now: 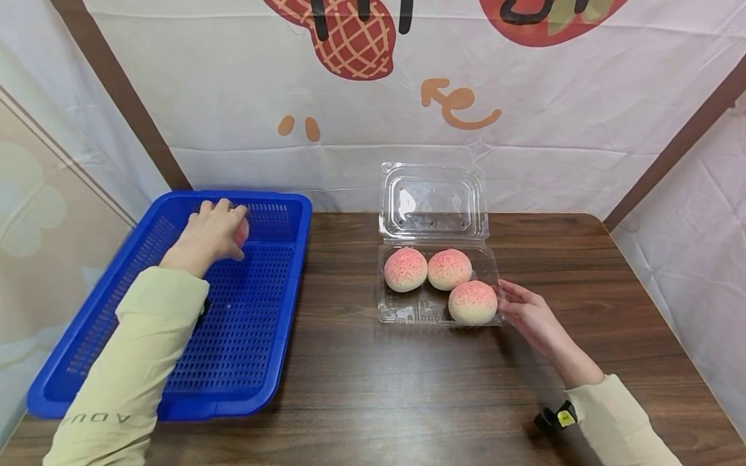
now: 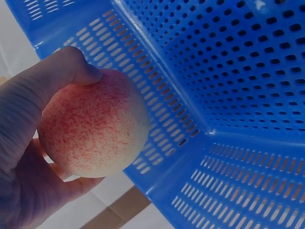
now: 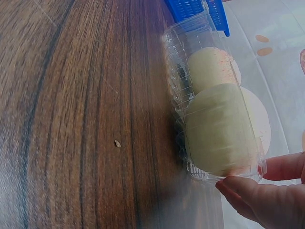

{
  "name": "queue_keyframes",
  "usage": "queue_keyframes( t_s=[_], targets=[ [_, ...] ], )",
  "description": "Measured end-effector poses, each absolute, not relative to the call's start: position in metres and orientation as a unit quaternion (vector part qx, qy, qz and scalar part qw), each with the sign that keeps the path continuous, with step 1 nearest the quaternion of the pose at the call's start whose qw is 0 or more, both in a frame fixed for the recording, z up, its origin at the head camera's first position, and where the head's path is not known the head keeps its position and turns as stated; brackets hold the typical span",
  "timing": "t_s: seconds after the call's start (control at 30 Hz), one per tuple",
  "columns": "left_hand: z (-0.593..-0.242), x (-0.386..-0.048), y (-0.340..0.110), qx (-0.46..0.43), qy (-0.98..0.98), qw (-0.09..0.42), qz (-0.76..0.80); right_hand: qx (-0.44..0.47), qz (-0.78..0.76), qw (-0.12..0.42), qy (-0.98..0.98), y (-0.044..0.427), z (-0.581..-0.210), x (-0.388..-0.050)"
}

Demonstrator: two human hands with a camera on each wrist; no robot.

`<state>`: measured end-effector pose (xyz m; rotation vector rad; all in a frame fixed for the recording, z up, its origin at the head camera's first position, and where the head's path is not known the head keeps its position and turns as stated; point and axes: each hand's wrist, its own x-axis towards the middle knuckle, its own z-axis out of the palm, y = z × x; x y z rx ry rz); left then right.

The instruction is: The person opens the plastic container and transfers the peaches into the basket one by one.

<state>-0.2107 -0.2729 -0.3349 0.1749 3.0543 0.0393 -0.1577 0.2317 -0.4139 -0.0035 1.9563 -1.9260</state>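
The left hand (image 1: 211,234) is over the back of the blue basket (image 1: 252,338), gripping a pink-and-cream peach-shaped bun (image 2: 97,126) with thumb and fingers. In the head view that bun is mostly hidden by the hand. A clear plastic box (image 1: 415,314) stands with its lid (image 1: 431,200) raised; three similar buns lie inside, two at the back (image 1: 405,269) (image 1: 449,269) and one at the front right (image 1: 473,302). Thumb and fingers of the right hand (image 1: 532,319) pinch the box's right edge, as the right wrist view also shows (image 3: 271,191).
The wooden table (image 1: 370,416) carries the basket at the left and the box at the centre right. Behind it hangs a white printed cloth (image 1: 232,78). A dark object, partly hidden by the left sleeve, shows in the basket. A black band with a yellow label (image 1: 565,417) is at the right wrist.
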Motion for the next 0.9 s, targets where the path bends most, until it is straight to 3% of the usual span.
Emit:
queue_keyframes(
  t_s=[0.9],
  targets=[
    [-0.36,-0.214,-0.287,0.036,0.995,0.087,0.022,0.0,-0.686,0.199,0.7,0.232,-0.415,-0.158]
  ],
)
